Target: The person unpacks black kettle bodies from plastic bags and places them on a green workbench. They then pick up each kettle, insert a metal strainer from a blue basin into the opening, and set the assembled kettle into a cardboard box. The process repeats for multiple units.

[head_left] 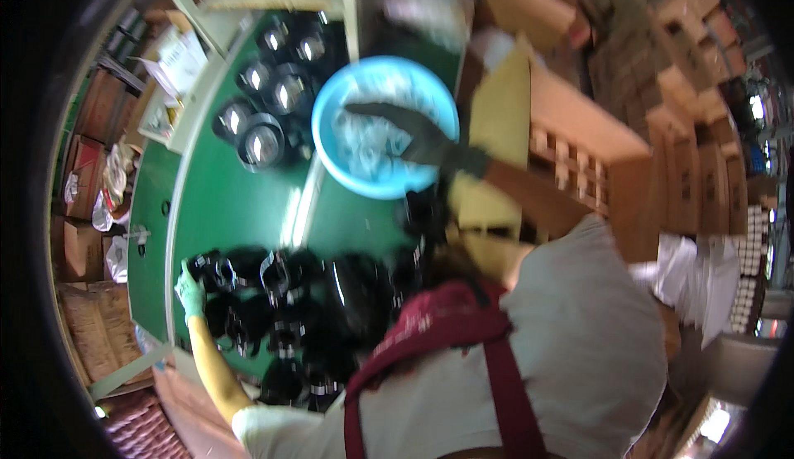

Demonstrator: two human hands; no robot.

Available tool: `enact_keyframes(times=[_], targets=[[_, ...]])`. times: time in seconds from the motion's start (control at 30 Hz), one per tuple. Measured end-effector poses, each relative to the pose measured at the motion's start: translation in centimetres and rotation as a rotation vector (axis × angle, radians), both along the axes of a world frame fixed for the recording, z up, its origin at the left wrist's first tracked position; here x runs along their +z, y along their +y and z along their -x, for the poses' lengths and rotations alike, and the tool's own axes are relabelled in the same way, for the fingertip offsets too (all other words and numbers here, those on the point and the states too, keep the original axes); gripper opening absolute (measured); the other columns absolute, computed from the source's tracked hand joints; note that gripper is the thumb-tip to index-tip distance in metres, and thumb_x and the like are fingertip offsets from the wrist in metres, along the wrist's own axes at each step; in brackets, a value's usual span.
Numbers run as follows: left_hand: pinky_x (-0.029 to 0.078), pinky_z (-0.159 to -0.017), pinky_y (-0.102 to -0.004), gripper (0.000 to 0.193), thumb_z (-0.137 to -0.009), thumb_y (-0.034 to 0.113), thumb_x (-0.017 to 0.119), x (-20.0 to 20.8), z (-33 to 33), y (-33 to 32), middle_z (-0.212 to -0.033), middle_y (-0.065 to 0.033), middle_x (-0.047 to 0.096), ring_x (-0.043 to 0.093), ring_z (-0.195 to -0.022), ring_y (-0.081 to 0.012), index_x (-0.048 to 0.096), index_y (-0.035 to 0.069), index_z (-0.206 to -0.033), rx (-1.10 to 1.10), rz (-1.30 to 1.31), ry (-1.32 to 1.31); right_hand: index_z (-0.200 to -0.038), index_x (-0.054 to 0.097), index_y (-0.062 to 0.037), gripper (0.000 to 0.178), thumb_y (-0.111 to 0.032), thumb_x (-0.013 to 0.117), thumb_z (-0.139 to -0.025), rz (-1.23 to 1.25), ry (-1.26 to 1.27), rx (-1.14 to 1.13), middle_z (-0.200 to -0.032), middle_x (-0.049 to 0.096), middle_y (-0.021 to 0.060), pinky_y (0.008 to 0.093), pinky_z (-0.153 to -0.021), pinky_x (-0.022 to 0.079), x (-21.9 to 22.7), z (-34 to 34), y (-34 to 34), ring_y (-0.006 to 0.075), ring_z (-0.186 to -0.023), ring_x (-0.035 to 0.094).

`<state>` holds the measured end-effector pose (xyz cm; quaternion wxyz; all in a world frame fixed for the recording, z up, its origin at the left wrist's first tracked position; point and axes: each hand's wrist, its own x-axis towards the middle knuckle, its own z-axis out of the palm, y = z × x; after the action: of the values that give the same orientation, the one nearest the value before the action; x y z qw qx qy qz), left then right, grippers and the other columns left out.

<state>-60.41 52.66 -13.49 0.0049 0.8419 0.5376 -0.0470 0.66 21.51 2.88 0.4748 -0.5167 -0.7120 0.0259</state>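
Note:
My right hand (413, 135), in a dark grey glove, reaches over a light blue basin (328, 157) with its fingers stretched apart. Clear, glossy plastic-like pieces (368, 146) fill the basin; their exact kind is blurred. At the left edge of the green table, my left hand (191, 294), in a pale green glove, lies against the end of a row of black, glossy, rounded parts (281, 273). Its fingers look spread, and it seems to touch the outermost part. Behind, left of the basin, stand several black round housings (263, 143) with shiny, lens-like tops.
The green table (236, 198) has a pale metal edge. Right of the basin stands a yellowish board (496, 120), beside an open cardboard box (579, 116) with dividers. Stacked cartons (695, 161) fill the right side. A white carton (178, 62) sits at the far left.

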Motion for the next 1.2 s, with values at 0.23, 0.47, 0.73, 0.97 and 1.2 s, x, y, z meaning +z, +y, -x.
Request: enact_keyframes(times=[0.23, 0.47, 0.73, 0.97, 1.2], targets=[[0.054, -0.088, -0.0435, 0.048, -0.087, 0.018, 0.074, 4.5, -2.4, -0.7, -0.119, -0.019, 0.069, 0.07, -0.104, -0.0326, 0.059, 0.007, -0.131, -0.028, 0.166, 0.031, -0.106, 0.062, -0.0079, 0.018, -0.018, 0.062, -0.091, 0.505, -0.128, -1.345, -0.104, 0.064, 0.0146, 0.0415, -0.076, 0.054, -11.5, -20.6, -40.2, 0.0315, -0.092, 0.064], [0.054, -0.089, -0.0404, 0.033, -0.09, 0.019, 0.069, 11.3, -31.1, -14.3, -0.115, -0.0163, 0.069, 0.066, -0.106, -0.0342, 0.068, 0.008, -0.12, -0.503, 0.006, -0.35, -0.13, 0.049, 0.0019, 0.071, -0.038, 0.076, -0.078, 1.196, -0.474, -1.294, -0.114, 0.069, 0.0205, 0.0432, -0.087, 0.055, -31.2, -14.1, -63.5, 0.0384, -0.099, 0.068], [0.039, -0.104, -0.058, 0.049, -0.084, 0.045, 0.071, -3.7, -52.9, -19.7, -0.132, -0.0177, 0.057, 0.056, -0.12, -0.0405, 0.067, 0.015, -0.123, -0.492, 0.245, 0.019, -0.148, 0.034, 0.0051, 0.096, -0.037, 0.08, -0.074, 1.351, 0.477, -0.992, -0.144, 0.052, 0.0229, 0.0435, -0.112, 0.039, -32.6, -15.3, -70.0, 0.0343, -0.135, 0.049], [0.038, -0.1, -0.0592, 0.048, -0.08, 0.052, 0.072, -9.7, -53.6, -18.2, -0.13, -0.0179, 0.055, 0.05, -0.12, -0.0395, 0.073, 0.016, -0.113, -0.49, 0.11, 0.227, -0.145, 0.04, 0.0013, 0.101, -0.049, 0.081, -0.067, 1.398, -0.142, -1.325, -0.142, 0.05, 0.0251, 0.0505, -0.109, 0.041, -25.2, -10.5, -60.2, 0.0417, -0.13, 0.049], [0.05, -0.075, -0.0386, 0.044, -0.08, 0.046, 0.08, -3.2, -53.3, -19.3, -0.113, -0.0155, 0.065, 0.064, -0.09, -0.0269, 0.074, 0.009, -0.104, -0.321, 0.486, -0.424, -0.139, 0.049, -0.0032, 0.102, -0.058, 0.087, -0.062, 1.16, -0.266, -1.531, -0.136, 0.055, 0.0211, 0.055, -0.107, 0.038, -15.0, -7.0, -57.4, 0.0403, -0.127, 0.051]])
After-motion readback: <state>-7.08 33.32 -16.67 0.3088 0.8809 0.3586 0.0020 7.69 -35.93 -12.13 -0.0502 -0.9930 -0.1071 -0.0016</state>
